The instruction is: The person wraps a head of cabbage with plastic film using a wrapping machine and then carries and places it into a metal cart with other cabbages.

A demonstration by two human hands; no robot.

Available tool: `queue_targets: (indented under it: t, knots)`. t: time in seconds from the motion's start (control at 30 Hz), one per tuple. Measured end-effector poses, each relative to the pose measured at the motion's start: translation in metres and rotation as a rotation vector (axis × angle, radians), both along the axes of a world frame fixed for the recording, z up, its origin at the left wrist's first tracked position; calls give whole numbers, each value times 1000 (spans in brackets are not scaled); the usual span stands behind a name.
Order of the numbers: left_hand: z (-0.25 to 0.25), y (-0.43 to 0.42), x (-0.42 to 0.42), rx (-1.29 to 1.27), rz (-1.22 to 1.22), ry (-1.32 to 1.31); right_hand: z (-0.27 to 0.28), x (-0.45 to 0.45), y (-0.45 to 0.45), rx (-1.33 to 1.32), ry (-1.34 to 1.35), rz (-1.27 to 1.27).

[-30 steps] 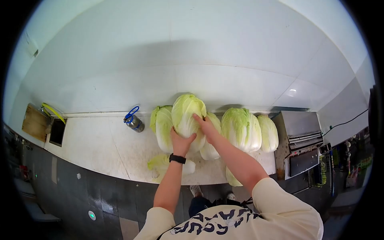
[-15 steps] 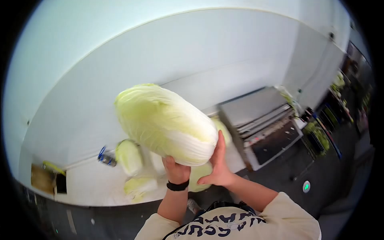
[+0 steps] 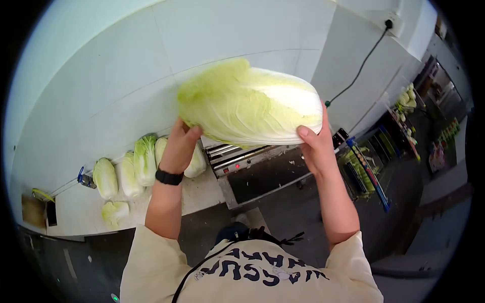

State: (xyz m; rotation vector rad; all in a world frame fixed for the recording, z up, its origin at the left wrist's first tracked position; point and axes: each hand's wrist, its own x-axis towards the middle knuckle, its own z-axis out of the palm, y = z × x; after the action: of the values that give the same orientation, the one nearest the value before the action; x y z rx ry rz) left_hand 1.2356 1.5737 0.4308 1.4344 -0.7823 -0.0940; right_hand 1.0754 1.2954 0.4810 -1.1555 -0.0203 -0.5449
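Note:
A large napa cabbage is held up sideways between both hands, its leafy green end to the left and its white base to the right. My left hand, with a black band on the wrist, grips the leafy end, thumb on the near side. My right hand grips the white base, its thumb on the near face. Below the cabbage is a metal machine with rollers and a dark plate, partly hidden by it.
More cabbages stand on the white counter at the left, with loose leaves in front. A blue-topped bottle is beside them. Crates of greens sit at the right. A black cable hangs on the wall.
Both hands have lifted the cabbage off the counter and carried it right, over the machine. It has turned from upright to sideways, and the view has swung right.

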Motion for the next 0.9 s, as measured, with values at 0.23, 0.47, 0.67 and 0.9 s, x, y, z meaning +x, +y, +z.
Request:
queue_targets:
  t: [0.23, 0.47, 0.67, 0.9]
  knots:
    - [-73, -80, 65, -438, -152, 662, -81, 94, -88, -7, 278, 87]
    - [-135, -114, 85, -196, 118, 848, -162, 165, -145, -278, 330, 258]
    - [-169, -125, 90, -323, 287, 852, -208, 207, -164, -477, 316, 468]
    - [-182, -126, 107, -414, 327, 820, -225, 228, -167, -594, 286, 469]
